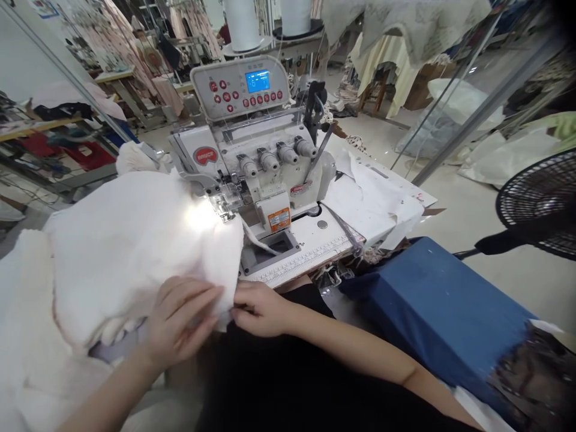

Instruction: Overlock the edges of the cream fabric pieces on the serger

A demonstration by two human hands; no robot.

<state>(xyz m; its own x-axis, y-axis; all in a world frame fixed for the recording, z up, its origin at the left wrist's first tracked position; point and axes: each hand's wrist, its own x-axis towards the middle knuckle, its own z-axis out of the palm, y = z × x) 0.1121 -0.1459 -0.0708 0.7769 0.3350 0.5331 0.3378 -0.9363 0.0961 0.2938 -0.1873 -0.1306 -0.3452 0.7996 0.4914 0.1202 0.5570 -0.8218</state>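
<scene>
Soft, light white plush fabric (126,252) handles limply; take hold at its lower-center edge, where the right hand (260,309) pinches it. Left hand (182,321) lies atop, closure unclear.

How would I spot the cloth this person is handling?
Start at the white overlock sewing machine with its blue screen. A bulky white fabric reaches its presser foot, held by the left hand and right hand. Unlike the flat sheets beside the machine, it lies thick and heaped.
</scene>
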